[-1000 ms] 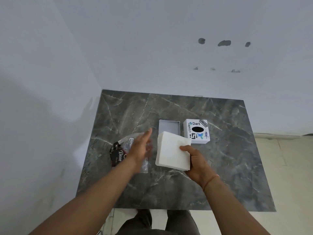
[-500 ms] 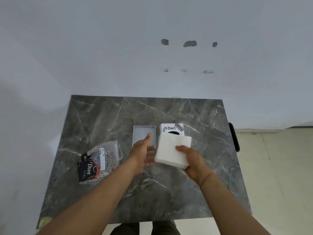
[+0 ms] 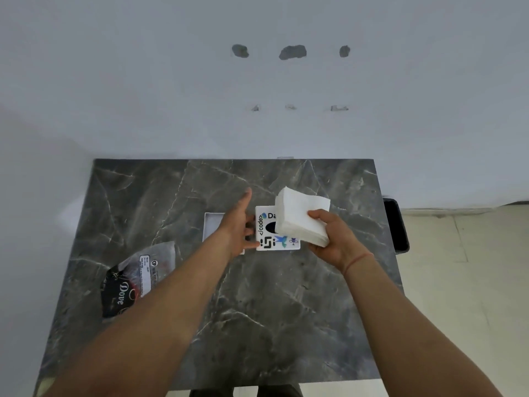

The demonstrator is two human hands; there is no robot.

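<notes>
Fingers (image 3: 315, 250) of my right hand (image 3: 339, 245) are curling under a thick stack of white napkins (image 3: 300, 216), with the thumb pressing down on top, so that hand is gripping the stack firmly. It is holding the stack tilted in the air above the far right part of a white sticker-covered box (image 3: 274, 243), clear of the worktop (image 3: 286, 305). The box is sitting about midway between the worktop's left and right edges, somewhat closer to the far edge than to the near one.

My left hand (image 3: 239, 227) is stretching out with its fingers straight and spread, thumb pointing up, and is holding nothing. Its fingertips are arriving at the box's left side, though I cannot tell whether they are touching it. That hand is covering much of a shallow white tray (image 3: 213, 224), which is lying flat just left of the box.

A crumpled Dove wrapper (image 3: 128, 285) is lying near the worktop's left edge, well apart from the box. A black object (image 3: 396, 224) is showing just beyond the right edge.
</notes>
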